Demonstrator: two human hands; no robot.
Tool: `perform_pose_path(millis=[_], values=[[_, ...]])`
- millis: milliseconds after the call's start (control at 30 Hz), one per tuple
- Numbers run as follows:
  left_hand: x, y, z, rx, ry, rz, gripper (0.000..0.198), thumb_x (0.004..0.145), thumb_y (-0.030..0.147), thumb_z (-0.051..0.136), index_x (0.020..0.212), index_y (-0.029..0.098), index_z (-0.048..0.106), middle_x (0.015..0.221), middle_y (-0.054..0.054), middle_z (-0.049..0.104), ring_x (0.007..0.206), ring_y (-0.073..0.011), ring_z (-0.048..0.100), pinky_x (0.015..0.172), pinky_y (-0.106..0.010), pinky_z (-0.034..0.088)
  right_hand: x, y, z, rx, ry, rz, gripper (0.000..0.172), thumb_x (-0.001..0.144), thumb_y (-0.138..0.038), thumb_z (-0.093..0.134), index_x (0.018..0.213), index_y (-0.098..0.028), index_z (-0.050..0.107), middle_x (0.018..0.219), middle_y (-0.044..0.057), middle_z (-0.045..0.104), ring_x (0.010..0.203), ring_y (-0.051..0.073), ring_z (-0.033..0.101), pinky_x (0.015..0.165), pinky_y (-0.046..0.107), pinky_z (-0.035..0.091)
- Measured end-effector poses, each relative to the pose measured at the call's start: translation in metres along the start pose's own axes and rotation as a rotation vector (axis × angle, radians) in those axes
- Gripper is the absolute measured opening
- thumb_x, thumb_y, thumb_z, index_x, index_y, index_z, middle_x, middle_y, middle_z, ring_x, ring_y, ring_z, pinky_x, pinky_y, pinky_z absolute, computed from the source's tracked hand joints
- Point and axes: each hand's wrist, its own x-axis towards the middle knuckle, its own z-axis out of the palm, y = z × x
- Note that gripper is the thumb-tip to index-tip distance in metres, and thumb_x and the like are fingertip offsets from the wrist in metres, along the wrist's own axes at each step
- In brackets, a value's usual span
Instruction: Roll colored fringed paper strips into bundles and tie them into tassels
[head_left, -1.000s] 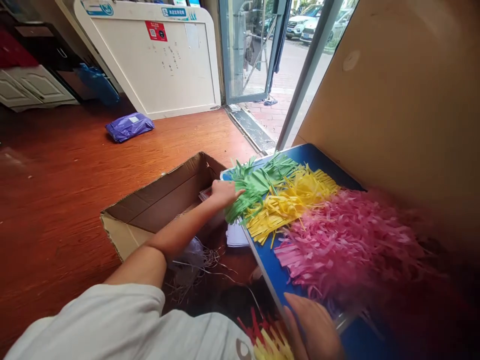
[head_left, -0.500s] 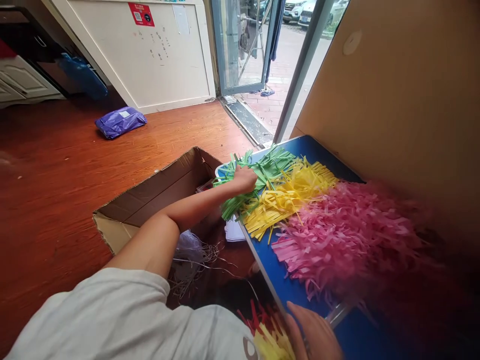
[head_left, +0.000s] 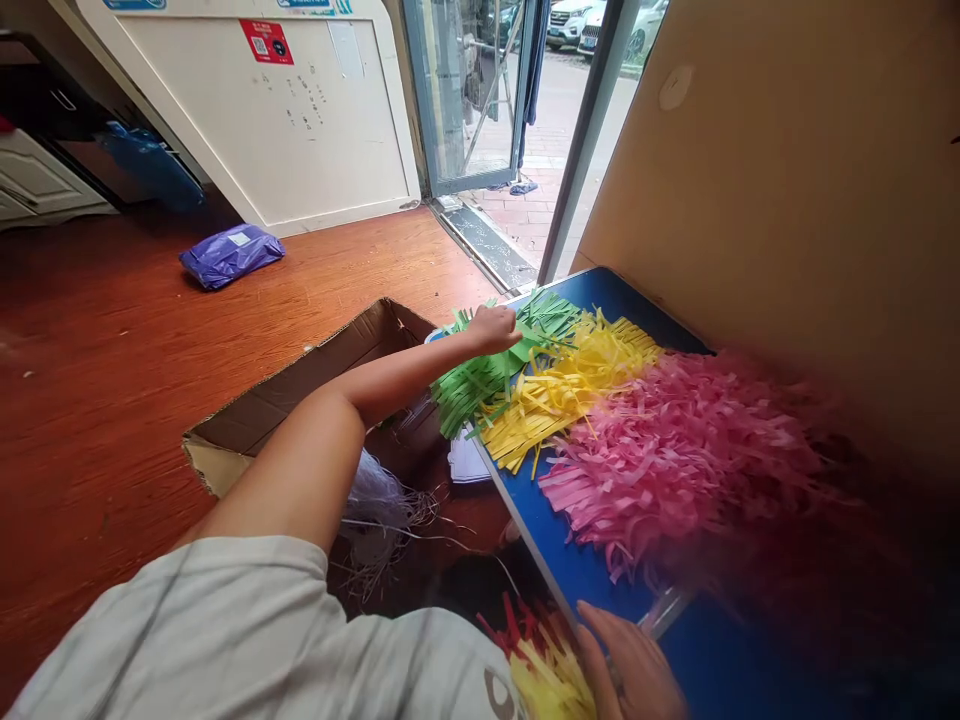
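My left hand (head_left: 495,328) reaches out over the far end of the blue table, its fingers closed on part of the green fringed paper strips (head_left: 472,385). Beside them lie yellow fringed strips (head_left: 577,375), and a large pile of pink fringed strips (head_left: 675,460) spreads to the right. My right hand (head_left: 637,665) rests at the near edge of the blue table (head_left: 600,570) with its fingers stretched out, partly cut off by the frame. Yellow and red strips (head_left: 551,675) hang close by, between it and my shirt.
An open cardboard box (head_left: 285,395) stands on the floor left of the table. White stringy material (head_left: 375,510) lies beneath my arm. A purple package (head_left: 232,255) is on the wooden floor. Beyond is an open glass door (head_left: 480,100); a wall (head_left: 787,180) borders the table's right side.
My left hand has lifted slightly, and the green strips under it have shifted. My right hand stays at the table edge. The whole view has moved a little.
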Motion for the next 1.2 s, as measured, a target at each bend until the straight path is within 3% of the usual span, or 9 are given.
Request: perform_pose_path(millis=[133, 267, 500, 667, 800, 933, 1033, 1100, 1200], values=[[0.018, -0.005, -0.012, 0.018, -0.041, -0.021, 0.039, 0.075, 0.023, 0.069, 0.112, 0.015, 0.06, 0.097, -0.01, 0.069, 0.093, -0.0267, 0.062, 0.092, -0.041, 0.037, -0.005, 0.004, -0.002, -0.033, -0.01, -0.028, 0.025, 0.097, -0.033, 0.052, 0.102, -0.021, 0.074, 0.09, 0.007, 0.076, 0.078, 0.02, 0.073, 0.074, 0.031, 0.054], [0.046, -0.012, -0.047, 0.039, 0.005, -0.119, 0.028, 0.08, 0.014, 0.06, 0.108, 0.013, 0.062, 0.084, -0.008, 0.067, 0.089, -0.0235, 0.06, 0.099, -0.046, 0.032, -0.006, 0.011, -0.006, -0.113, -0.058, -0.144, 0.023, 0.095, -0.031, 0.055, 0.105, -0.02, 0.073, 0.091, 0.007, 0.077, 0.078, 0.02, 0.073, 0.073, 0.029, 0.056], [0.093, 0.0, -0.138, -0.027, 0.476, -0.322, 0.035, 0.09, 0.011, 0.039, 0.118, 0.009, 0.058, 0.103, -0.014, 0.065, 0.097, -0.0252, 0.058, 0.102, -0.051, 0.028, -0.014, 0.013, -0.01, -0.192, -0.041, -0.162, 0.024, 0.096, -0.033, 0.053, 0.104, -0.02, 0.072, 0.091, 0.006, 0.077, 0.077, 0.019, 0.074, 0.07, 0.028, 0.057], [0.083, 0.051, -0.207, 0.005, 0.786, -0.06, 0.034, 0.089, 0.016, 0.041, 0.104, 0.032, 0.067, 0.097, -0.004, 0.067, 0.091, -0.0251, 0.055, 0.109, -0.052, 0.022, -0.001, 0.007, -0.019, -0.147, 0.058, -0.101, 0.021, 0.095, -0.032, 0.057, 0.104, -0.021, 0.072, 0.092, 0.005, 0.077, 0.08, 0.019, 0.074, 0.072, 0.027, 0.058], [0.025, 0.121, -0.238, 0.138, 0.793, 0.318, 0.02, 0.084, 0.013, 0.051, 0.08, 0.023, 0.067, 0.076, -0.004, 0.061, 0.088, -0.0219, 0.055, 0.112, -0.057, 0.016, 0.052, -0.027, -0.018, 0.091, 0.229, 0.014, 0.02, 0.093, -0.027, 0.06, 0.11, -0.024, 0.069, 0.096, 0.002, 0.075, 0.085, 0.016, 0.072, 0.078, 0.025, 0.058], [-0.048, 0.176, -0.24, 0.145, 0.919, 0.655, 0.022, 0.087, 0.015, 0.05, 0.072, 0.025, 0.062, 0.062, 0.0, 0.049, 0.083, -0.0204, 0.055, 0.11, -0.054, 0.024, 0.13, -0.065, -0.018, 0.522, 0.324, 0.044, 0.045, 0.096, -0.025, 0.052, 0.141, -0.029, 0.048, 0.111, 0.003, 0.071, 0.097, 0.015, 0.069, 0.085, 0.031, 0.058], [-0.095, 0.199, -0.226, 0.152, 1.168, 0.802, 0.017, 0.087, 0.017, 0.052, 0.073, 0.026, 0.059, 0.062, 0.003, 0.05, 0.074, -0.0183, 0.055, 0.103, -0.049, 0.031, 0.172, -0.075, -0.023, 0.662, 0.408, 0.043, 0.053, 0.095, -0.028, 0.047, 0.147, -0.027, 0.038, 0.113, 0.005, 0.068, 0.092, 0.015, 0.067, 0.079, 0.031, 0.058], [-0.121, 0.207, -0.205, 0.026, 1.275, 0.846, 0.012, 0.084, 0.021, 0.059, 0.074, 0.025, 0.059, 0.061, 0.005, 0.053, 0.073, -0.0173, 0.057, 0.103, -0.045, 0.03, 0.184, -0.068, -0.028, 0.659, 0.39, 0.119, 0.046, 0.094, -0.029, 0.045, 0.14, -0.023, 0.046, 0.088, 0.001, 0.067, 0.074, 0.014, 0.064, 0.067, 0.028, 0.055], [-0.15, 0.216, -0.155, -0.249, 1.187, 0.81, 0.007, 0.082, 0.021, 0.061, 0.08, 0.027, 0.063, 0.068, 0.005, 0.063, 0.078, -0.0169, 0.063, 0.109, -0.046, 0.026, 0.172, -0.037, -0.035, 0.57, 0.444, 0.225, 0.031, 0.091, -0.032, 0.046, 0.114, -0.021, 0.063, 0.072, 0.0, 0.062, 0.067, 0.015, 0.059, 0.063, 0.029, 0.053]])
